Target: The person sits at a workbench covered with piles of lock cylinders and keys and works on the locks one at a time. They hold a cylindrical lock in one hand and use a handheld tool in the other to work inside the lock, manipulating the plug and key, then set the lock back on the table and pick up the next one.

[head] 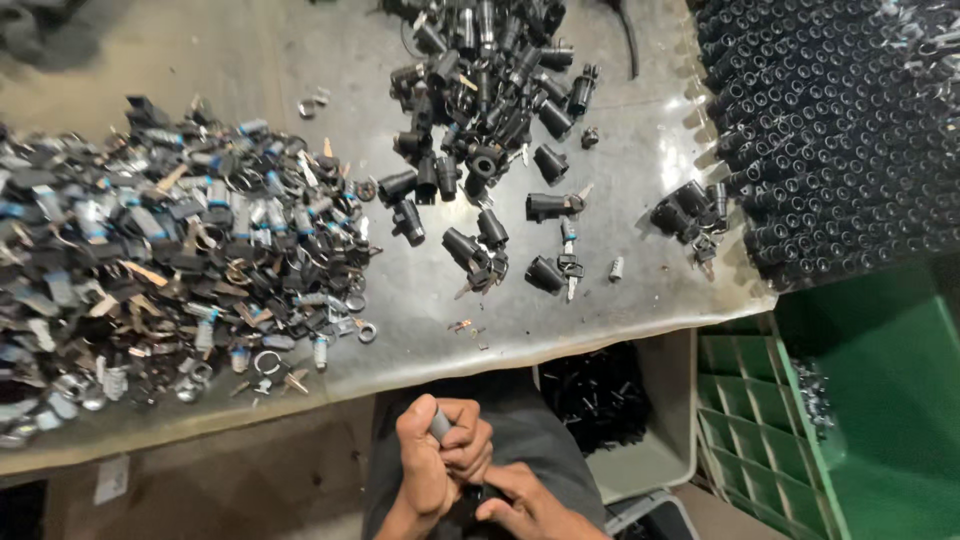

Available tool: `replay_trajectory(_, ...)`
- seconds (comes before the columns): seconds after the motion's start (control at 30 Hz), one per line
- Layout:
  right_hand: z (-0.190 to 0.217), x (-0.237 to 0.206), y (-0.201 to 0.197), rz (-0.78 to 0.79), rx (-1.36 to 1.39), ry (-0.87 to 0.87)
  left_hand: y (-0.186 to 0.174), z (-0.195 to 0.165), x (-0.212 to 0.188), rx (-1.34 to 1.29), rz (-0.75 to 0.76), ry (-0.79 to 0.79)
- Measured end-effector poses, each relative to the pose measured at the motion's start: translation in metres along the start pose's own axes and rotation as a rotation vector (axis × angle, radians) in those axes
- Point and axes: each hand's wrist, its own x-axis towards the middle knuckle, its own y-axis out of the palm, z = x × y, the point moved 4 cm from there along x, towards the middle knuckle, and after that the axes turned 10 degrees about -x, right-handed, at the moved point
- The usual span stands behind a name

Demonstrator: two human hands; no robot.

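While a small grey metal cylinder point(440, 422) sits low in view over the lap, left hand point(432, 455) grips it w/ fingers wrapped; right hand point(530, 505) pinches a small black part point(487, 493). Black lock barrels point(480, 130) and keys point(180, 260) heaped on steel table point(620, 310) above.

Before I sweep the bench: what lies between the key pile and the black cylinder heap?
Head view: mostly bare metal table between key pile and black cylinder heap, with only a few stray small metal bits.
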Motion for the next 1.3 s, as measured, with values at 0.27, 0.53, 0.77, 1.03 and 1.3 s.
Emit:
replay_trajectory(0.27,-0.006,-0.009,0.016,0.05,0.098,0.195,-0.001,-0.004,-0.007,0.106,-0.039,0.063)
replay_trajectory(0.53,0.037,0.033,-0.01,0.057,-0.136,-0.171,0.002,-0.002,-0.013,0.016,0.011,0.019)
replay_trajectory(0.77,0.05,0.07,-0.018,0.064,-0.009,-0.155,0.023,-0.029,-0.027,-0.016,0.076,0.265)
replay_trajectory(1.03,0.066,0.079,-0.04,-0.083,0.3,0.052,0.024,-0.055,-0.036,-0.004,0.131,0.526)
replay_trajectory(1.3,0.035,0.038,-0.059,-0.527,0.618,0.234,0.021,-0.013,-0.021,0.287,-0.013,0.252)
